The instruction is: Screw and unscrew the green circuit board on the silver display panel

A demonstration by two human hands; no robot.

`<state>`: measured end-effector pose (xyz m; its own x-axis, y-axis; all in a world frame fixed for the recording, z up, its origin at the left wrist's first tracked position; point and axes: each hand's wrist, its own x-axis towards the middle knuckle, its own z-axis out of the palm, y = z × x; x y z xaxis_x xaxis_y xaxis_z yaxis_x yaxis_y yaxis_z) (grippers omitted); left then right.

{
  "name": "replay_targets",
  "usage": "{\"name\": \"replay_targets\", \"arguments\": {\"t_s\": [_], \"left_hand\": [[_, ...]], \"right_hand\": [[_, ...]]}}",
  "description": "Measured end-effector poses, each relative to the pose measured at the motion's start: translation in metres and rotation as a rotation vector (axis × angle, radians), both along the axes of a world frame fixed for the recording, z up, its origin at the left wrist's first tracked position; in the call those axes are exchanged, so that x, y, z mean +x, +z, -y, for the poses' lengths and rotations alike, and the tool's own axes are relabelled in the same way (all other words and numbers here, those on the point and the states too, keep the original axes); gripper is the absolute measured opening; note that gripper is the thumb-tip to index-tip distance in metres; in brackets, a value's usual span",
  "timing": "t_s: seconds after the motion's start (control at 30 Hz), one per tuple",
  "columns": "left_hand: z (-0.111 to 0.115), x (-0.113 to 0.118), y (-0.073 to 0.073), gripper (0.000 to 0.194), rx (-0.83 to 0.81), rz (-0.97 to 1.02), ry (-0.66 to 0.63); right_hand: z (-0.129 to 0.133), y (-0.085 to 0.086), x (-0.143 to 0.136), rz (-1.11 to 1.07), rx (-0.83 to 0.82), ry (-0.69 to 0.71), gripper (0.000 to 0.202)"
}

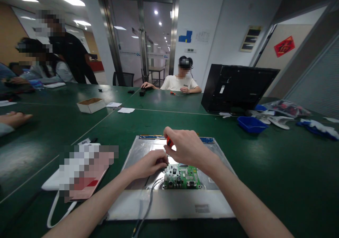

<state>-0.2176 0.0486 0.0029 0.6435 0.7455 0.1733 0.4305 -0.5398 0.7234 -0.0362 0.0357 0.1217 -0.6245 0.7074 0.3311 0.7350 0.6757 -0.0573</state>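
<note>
My right hand point(188, 147) is wrapped round the orange-and-black handle of a screwdriver point(169, 142), its thin shaft pointing down. The tip is near the upper left corner of a green circuit board point(185, 177). Beside that corner, my left hand point(150, 163) has its fingers pinched together close to the shaft; what lies between them is hidden. Under the board is a flat silvery display panel point(219, 208) with a blue strip along its far edge. Grey cables point(151, 195) run from the board's left side toward me.
Left of the panel lie a phone point(91, 185) and a white device with a white cable point(51, 209). Farther off are an open white box point(91, 105), a blue tray point(251, 124), a black monitor housing point(238, 87) and gloves point(317, 129). Other people are across and to the left.
</note>
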Motion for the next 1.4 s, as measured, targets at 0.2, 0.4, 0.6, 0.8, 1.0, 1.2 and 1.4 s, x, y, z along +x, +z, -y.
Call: {"name": "replay_targets", "arguments": {"t_s": [0.2, 0.4, 0.6, 0.8, 1.0, 1.2, 1.4], "left_hand": [[-0.001, 0.0, 0.0, 0.008, -0.002, -0.003, -0.007], [0.002, -0.001, 0.006, 0.008, -0.033, -0.01, -0.001], [0.002, -0.001, 0.01, 0.009, -0.058, 0.016, 0.029], [0.001, -0.004, 0.01, 0.009, -0.077, 0.023, 0.038], [0.0, -0.004, 0.009, 0.007, -0.057, 0.001, 0.053], [-0.005, -0.007, 0.005, 0.007, 0.127, -0.029, 0.262], [-0.008, -0.006, 0.0, 0.02, 0.287, -0.073, 0.244]], "right_hand": [[-0.001, -0.002, -0.001, 0.006, 0.012, -0.004, 0.016], [-0.001, 0.008, 0.007, -0.055, 0.049, -0.021, 0.016], [-0.004, 0.019, 0.018, -0.086, 0.077, -0.061, 0.017], [-0.005, 0.016, 0.018, -0.081, 0.057, -0.042, 0.016], [-0.004, 0.008, 0.011, -0.043, 0.04, -0.007, 0.016], [-0.007, 0.011, 0.014, -0.052, 0.034, -0.031, 0.016], [-0.007, 0.016, 0.019, -0.056, 0.033, -0.055, 0.017]]}}
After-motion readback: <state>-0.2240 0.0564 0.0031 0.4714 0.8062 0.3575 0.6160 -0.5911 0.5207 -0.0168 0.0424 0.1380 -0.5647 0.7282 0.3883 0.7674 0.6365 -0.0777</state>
